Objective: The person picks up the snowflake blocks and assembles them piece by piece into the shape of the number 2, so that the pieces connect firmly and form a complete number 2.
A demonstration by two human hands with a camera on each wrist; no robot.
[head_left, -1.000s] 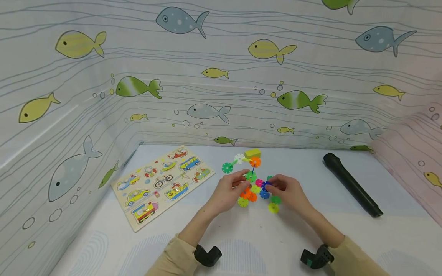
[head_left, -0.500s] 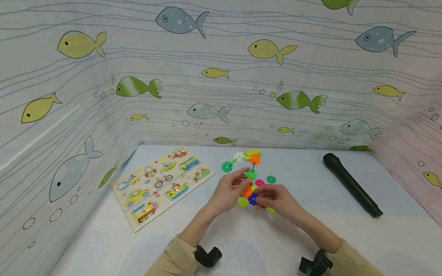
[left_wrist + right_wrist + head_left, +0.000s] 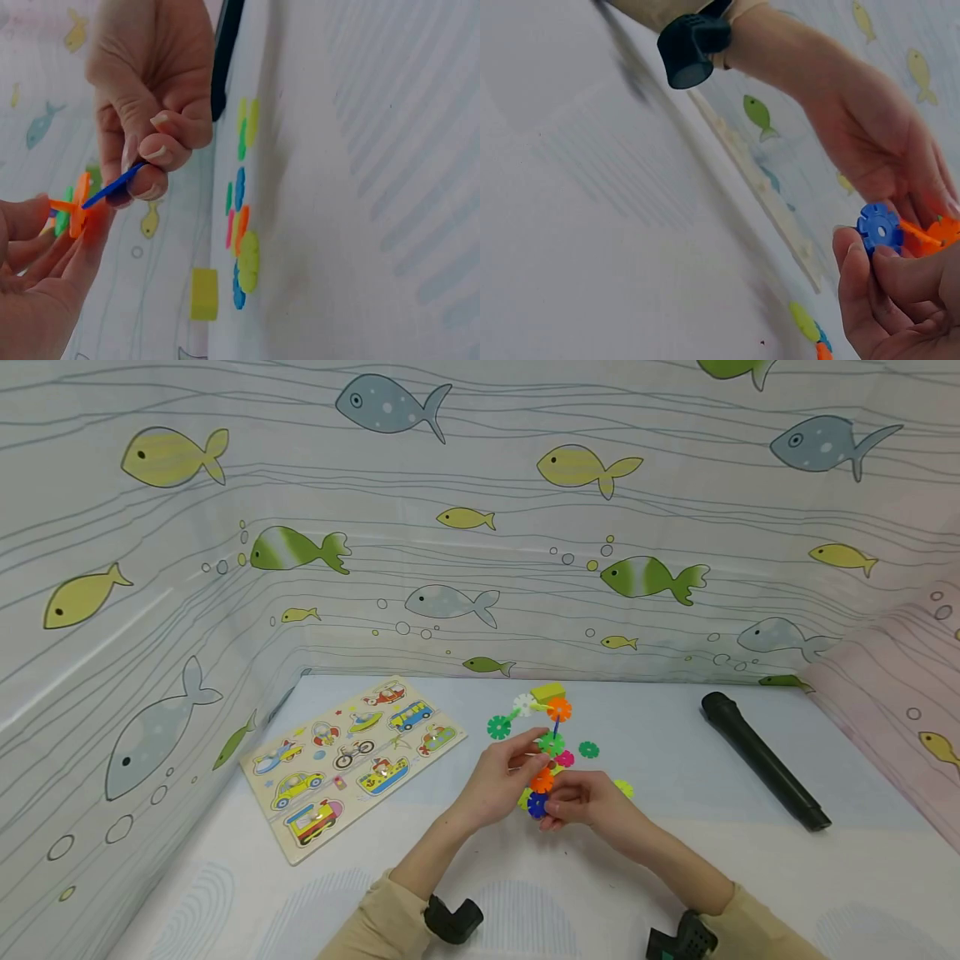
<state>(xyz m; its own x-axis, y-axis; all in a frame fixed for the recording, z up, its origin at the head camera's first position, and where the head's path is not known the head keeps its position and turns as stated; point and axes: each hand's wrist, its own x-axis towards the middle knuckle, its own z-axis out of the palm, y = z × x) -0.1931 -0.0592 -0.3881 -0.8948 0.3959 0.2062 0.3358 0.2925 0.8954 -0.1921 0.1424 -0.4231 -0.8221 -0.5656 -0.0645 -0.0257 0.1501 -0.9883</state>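
My left hand [image 3: 491,781] holds a chain of notched plastic discs by an orange disc [image 3: 542,780] at its near end. A green disc [image 3: 551,743], another orange disc [image 3: 558,709], a white disc [image 3: 524,704] and a dark green disc [image 3: 498,727] form the rest of it. Between the thumb and fingers of my right hand [image 3: 592,802] a blue disc [image 3: 880,229] is pinched. In the left wrist view the blue disc's edge meets the orange disc, tilted against it; whether their slots are joined, I cannot tell.
Several loose discs lie beyond and under the hands, among them a green disc [image 3: 588,749], a pink one and a yellow disc [image 3: 623,788]. A yellow block [image 3: 549,692] stands behind. Left is a wooden vehicle puzzle board [image 3: 352,764]; right, a black microphone-like stick [image 3: 765,762].
My right hand has picked the blue disc from the loose pieces and moved left and nearer, bringing it to the orange disc. The left hand stays nearly still, still holding the chain.
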